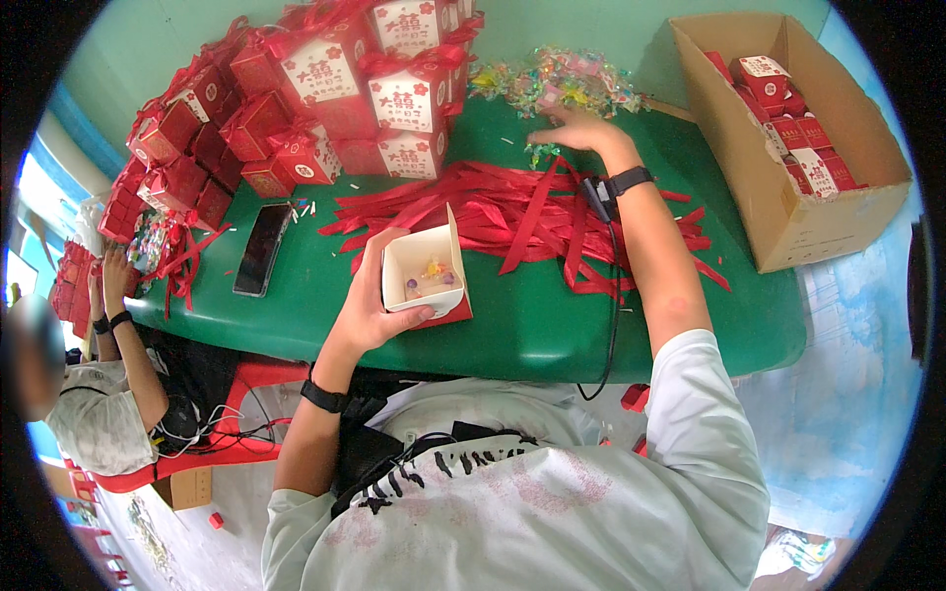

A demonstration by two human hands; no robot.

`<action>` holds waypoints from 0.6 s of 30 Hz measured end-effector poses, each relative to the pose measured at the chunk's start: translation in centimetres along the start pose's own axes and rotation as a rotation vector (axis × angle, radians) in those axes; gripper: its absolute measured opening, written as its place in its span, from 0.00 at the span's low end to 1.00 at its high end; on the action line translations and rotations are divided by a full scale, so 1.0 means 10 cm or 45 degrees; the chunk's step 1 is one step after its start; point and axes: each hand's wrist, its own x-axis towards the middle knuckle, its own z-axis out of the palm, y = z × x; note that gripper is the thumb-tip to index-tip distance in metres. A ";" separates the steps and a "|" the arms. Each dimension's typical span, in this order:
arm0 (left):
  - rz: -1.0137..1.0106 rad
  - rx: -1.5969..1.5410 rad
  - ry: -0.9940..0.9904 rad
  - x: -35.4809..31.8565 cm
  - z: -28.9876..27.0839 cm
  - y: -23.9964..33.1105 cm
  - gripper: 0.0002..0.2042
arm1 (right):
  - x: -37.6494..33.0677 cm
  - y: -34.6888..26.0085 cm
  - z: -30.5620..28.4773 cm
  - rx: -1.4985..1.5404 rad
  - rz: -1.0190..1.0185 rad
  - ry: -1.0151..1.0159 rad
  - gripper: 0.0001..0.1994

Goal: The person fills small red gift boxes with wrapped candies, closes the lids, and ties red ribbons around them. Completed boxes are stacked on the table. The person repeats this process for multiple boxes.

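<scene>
My left hand [367,300] grips a small gift box [426,300], white inside and red outside, with its lid flap up. A few wrapped candies [431,279] lie at its bottom. My right hand [581,132] reaches to the near edge of a pile of shiny wrapped candies [572,79], its fingers apart. Right beneath those fingers sit some green-wrapped candies [540,153]; no candy shows in the hand. Between both hands and the pile, red ribbons [463,207] are heaped on the green table [532,340].
Red and white gift boxes [404,98] tied with ribbon are stacked at the back left. A cardboard carton [808,231] with more boxes stands at the right. A phone [263,249] lies left of my box. At far left another person [99,394] works. A black cable [613,325] hangs from my right wrist.
</scene>
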 end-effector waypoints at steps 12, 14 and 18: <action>-0.009 0.024 -0.001 0.00 -0.01 0.01 0.47 | 0.07 -0.10 0.08 -0.089 -0.178 -0.154 0.32; -0.001 0.032 0.000 0.00 -0.01 0.01 0.47 | 0.09 -0.08 0.13 -0.082 -0.213 -0.101 0.27; -0.001 0.040 -0.002 0.00 -0.01 0.03 0.47 | 0.09 -0.09 0.12 -0.041 -0.250 -0.097 0.22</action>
